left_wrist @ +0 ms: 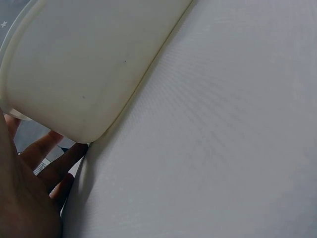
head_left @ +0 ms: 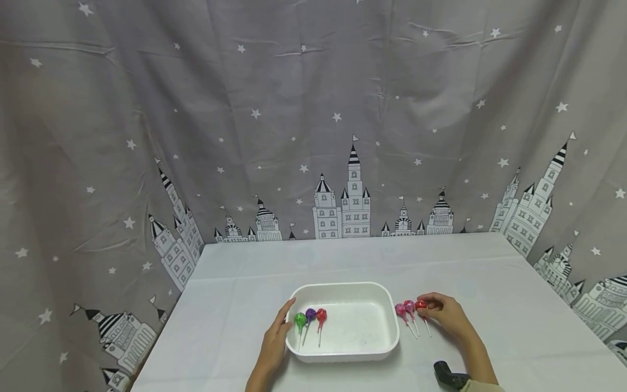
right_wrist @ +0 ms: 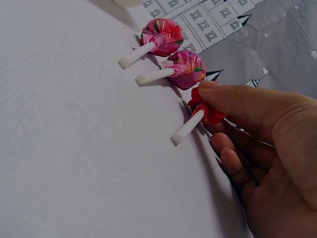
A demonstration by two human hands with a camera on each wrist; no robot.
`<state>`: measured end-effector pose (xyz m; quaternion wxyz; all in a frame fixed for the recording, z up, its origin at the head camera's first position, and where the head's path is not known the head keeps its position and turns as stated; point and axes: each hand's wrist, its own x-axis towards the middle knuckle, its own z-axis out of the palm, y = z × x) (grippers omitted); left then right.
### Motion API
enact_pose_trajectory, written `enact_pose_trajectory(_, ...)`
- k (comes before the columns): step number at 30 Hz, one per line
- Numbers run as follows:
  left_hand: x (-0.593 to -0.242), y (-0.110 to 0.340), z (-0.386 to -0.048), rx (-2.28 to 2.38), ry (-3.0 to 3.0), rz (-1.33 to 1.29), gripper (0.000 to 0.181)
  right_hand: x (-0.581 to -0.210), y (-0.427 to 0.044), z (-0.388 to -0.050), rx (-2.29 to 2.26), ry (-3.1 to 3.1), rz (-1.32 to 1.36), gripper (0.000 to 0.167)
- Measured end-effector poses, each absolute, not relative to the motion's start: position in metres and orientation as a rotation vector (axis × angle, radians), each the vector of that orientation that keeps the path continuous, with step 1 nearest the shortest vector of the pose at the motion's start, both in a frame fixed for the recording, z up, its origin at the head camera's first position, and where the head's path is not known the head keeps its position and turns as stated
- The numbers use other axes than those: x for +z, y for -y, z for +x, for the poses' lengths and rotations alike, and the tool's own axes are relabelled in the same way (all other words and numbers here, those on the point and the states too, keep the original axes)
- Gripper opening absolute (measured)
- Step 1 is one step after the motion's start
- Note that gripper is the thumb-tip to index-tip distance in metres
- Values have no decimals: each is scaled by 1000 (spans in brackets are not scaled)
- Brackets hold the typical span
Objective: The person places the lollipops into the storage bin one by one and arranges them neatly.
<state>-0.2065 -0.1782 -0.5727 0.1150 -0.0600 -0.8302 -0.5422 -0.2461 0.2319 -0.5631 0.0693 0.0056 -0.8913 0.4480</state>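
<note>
At the left end of a white rectangular tray, my left hand holds the rim, thumb and forefinger at the edge. The left wrist view shows other fingers against the tray's outer wall. Inside the tray, on its left side, lie a green lollipop, a purple lollipop and a red lollipop. Right of the tray, my right hand pinches another red lollipop by its wrapped head. Two pink lollipops lie beside it on the table.
A black curved object is beside my right forearm on the white-covered table. Behind and along the sides hangs a grey curtain printed with castles and stars.
</note>
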Motion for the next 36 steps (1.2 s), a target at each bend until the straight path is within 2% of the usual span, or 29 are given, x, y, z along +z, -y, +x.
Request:
enact_pose_trajectory(14, -574, 178, -208, -1584, 2465, -139, 49, -543, -236, -239, 1372, 2671, 42, 38)
enact_pose_trajectory(28, -576, 181, -211, -1585, 2473, -131, 48, -519, -221, -239, 1379, 2417, 379, 33)
enact_pose_trajectory(36, -575, 179, -210, -1579, 2470, -149, 49, -490, -198, -234, 1475, 2437, 297, 35)
